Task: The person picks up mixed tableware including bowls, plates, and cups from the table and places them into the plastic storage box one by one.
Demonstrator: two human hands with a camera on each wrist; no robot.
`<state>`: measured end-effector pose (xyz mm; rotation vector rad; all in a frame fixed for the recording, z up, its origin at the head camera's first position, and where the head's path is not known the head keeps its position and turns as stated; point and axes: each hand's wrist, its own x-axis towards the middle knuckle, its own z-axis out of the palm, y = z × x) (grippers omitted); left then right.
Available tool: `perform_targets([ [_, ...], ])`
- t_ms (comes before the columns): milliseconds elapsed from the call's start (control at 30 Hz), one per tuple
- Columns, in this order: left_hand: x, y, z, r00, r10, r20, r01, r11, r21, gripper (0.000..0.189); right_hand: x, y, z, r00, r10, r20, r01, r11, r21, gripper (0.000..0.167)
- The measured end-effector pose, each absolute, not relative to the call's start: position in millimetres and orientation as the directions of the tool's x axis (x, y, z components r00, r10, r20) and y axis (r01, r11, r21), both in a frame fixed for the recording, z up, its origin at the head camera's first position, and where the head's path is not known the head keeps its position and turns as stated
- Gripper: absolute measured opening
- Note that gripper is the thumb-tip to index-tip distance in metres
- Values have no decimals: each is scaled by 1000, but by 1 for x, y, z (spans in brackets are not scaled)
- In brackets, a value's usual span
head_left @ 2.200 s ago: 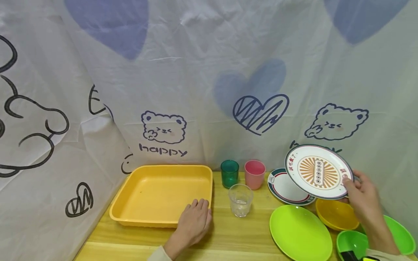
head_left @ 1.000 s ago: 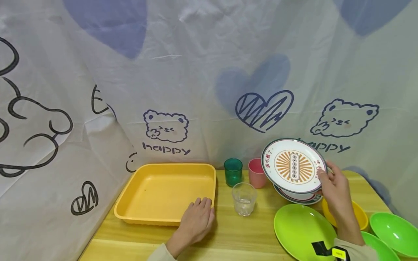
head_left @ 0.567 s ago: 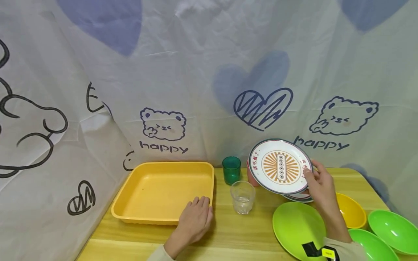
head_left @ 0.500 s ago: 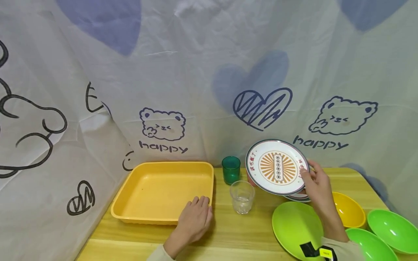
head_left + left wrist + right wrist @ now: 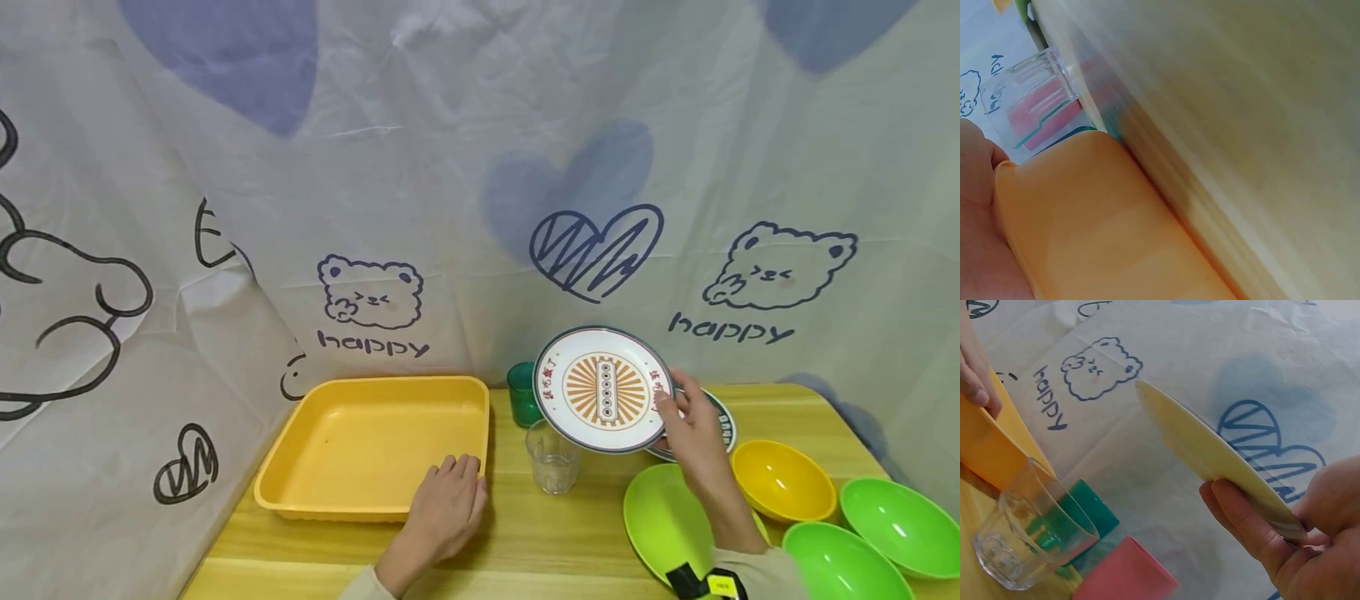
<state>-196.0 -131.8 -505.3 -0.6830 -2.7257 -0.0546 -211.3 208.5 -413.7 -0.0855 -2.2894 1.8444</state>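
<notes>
My right hand (image 5: 693,425) pinches the edge of a white plate (image 5: 600,392) with a dark rim and an orange sunburst print. The plate is lifted and tilted. In the right wrist view my thumb is on one side and fingers (image 5: 1241,519) lie under the plate's pale underside (image 5: 1210,450). My left hand (image 5: 446,508) grips the near right rim of a yellow tray (image 5: 483,417), fingers bent over the edge. A clear glass (image 5: 553,467) stands between the tray and the plate. The plate partly covers a green cup (image 5: 522,396); a pink cup (image 5: 1125,575) is hidden in the head view.
Another white plate (image 5: 726,425) lies behind my right hand. A lime plate (image 5: 660,517) lies under the right forearm. A yellow bowl (image 5: 783,479) and two green bowls (image 5: 903,525) stand at the right. A printed cloth (image 5: 465,208) hangs behind the wooden table (image 5: 555,542).
My right hand has carried the white plate leftward, from above the other white plate to in front of the pink and green cups. My left hand stays on the tray rim.
</notes>
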Motion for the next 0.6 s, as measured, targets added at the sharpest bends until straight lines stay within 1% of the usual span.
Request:
perform_targets([
  [167, -196, -131, -500, -835, 429, 345, 467, 884, 30, 19, -212, 202, -415, -986, 142, 88, -61, 183, -981, 59],
  [300, -199, -127, -488, -835, 386, 392, 465, 876, 129, 19, -210, 199, -417, -989, 121, 86, -66, 155, -986, 58],
  [433, -206, -121, -470, -827, 328, 456, 486, 825, 288, 24, -209, 195, -419, -989, 114, 99, -83, 136, -987, 58],
  [533, -210, -115, -454, -838, 277, 471, 499, 738, 454, 32, -209, 191, -420, -988, 106, 111, -98, 114, -989, 58],
  [600, -213, -110, -446, -857, 243, 455, 490, 657, 573, 37, -209, 189, -422, -988, 100, 116, -105, 103, -989, 59],
])
